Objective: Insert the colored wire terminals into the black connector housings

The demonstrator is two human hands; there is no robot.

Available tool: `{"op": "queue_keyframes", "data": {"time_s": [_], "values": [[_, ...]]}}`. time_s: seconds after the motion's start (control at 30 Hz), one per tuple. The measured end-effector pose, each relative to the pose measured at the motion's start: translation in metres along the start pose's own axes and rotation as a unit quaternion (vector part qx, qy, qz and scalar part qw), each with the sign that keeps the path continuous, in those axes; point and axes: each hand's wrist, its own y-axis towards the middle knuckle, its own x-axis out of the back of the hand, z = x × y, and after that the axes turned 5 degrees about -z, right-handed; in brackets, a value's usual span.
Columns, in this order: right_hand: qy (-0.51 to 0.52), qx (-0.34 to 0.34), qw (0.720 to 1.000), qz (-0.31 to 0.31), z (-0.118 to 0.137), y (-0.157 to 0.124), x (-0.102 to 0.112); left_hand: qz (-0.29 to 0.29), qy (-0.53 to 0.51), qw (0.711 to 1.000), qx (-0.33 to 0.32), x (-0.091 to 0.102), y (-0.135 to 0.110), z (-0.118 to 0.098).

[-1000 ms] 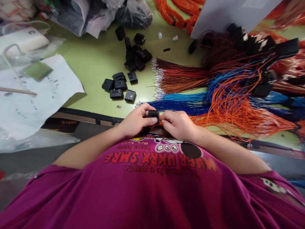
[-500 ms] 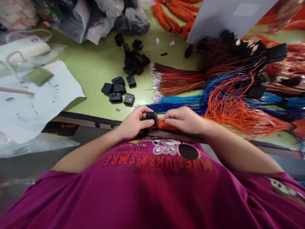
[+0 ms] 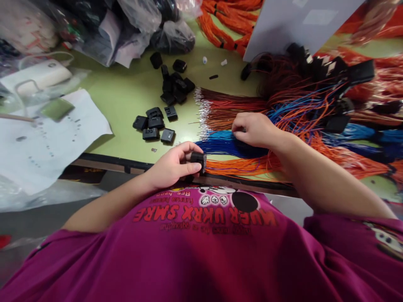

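My left hand [image 3: 171,165] is closed on a small black connector housing [image 3: 198,159], held over the table's front edge with orange wires [image 3: 239,165] running out of it to the right. My right hand [image 3: 253,129] has its fingers curled and pinched on the blue wire bundle [image 3: 220,144], next to the brown wire bundle [image 3: 229,110]. What the fingertips hold is too small to make out.
Loose black housings [image 3: 154,123] lie on the green table [image 3: 126,92], with a second heap [image 3: 174,84] further back. White paper [image 3: 47,138] and plastic bags [image 3: 132,25] sit left and far. A grey board [image 3: 292,21] and tangled wire harnesses [image 3: 330,96] fill the right.
My right hand has left the housing and moved away from me, up and right, onto the blue wires. My left hand stays put with the housing.
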Motion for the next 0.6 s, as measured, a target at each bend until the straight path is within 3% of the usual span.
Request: {"op": "queue_keyframes", "data": {"time_s": [0.17,0.33,0.47,0.6], "values": [[0.08,-0.031,0.996,0.023,-0.003,-0.002,0.012,-0.04,0.05,0.998,0.016,0.002,0.011,-0.008],[0.067,0.008,0.993,0.096,-0.015,-0.005,0.026,-0.013,0.124,0.992,0.001,0.009,0.022,-0.019],[0.022,-0.047,0.999,0.017,-0.026,-0.013,0.042,0.005,0.15,0.989,-0.013,0.01,0.032,-0.028],[0.146,-0.07,0.984,-0.075,-0.004,-0.015,0.053,0.008,0.132,0.991,-0.013,0.006,0.054,-0.041]]}}
